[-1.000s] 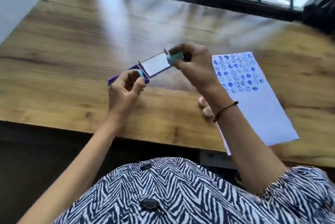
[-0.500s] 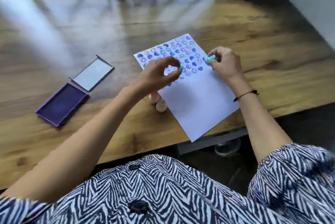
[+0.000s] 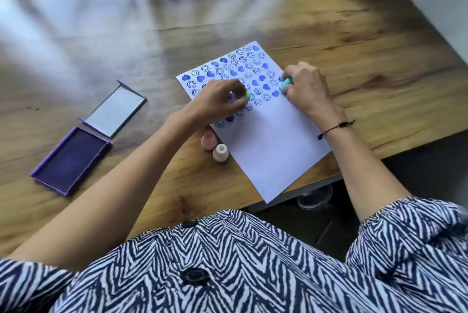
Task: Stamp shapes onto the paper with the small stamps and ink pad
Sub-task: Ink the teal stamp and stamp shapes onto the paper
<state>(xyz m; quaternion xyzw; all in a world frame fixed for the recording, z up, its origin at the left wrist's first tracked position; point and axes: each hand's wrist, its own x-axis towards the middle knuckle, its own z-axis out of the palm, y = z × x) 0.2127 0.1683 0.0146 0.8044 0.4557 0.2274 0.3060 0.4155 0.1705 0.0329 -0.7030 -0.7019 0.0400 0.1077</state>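
Blue-printed paper (image 3: 268,145) w/ both hands over it: left hand (image 3: 217,102) pinches a teal stamp (image 3: 247,95), right hand (image 3: 307,89) grips another teal stamp (image 3: 286,84). Open ink pad (image 3: 69,160) at 9 o'clock; pink stamp (image 3: 209,141) & white stamp (image 3: 220,152) beside paper's left edge.

The person wears a shirt (image 3: 253,262) in a navy and white zebra-like zigzag print that fills the bottom of the frame. Two dark round buttons run down its middle: one (image 3: 189,223) near the top edge of the cloth, partly tucked in a fold, and a larger-looking one (image 3: 194,276) lower down. The sleeves are short and loose, the right sleeve (image 3: 410,244) gathered at its hem at lower right. Both forearms are bare. A thin dark cord bracelet (image 3: 335,128) with a small knot circles the right wrist.
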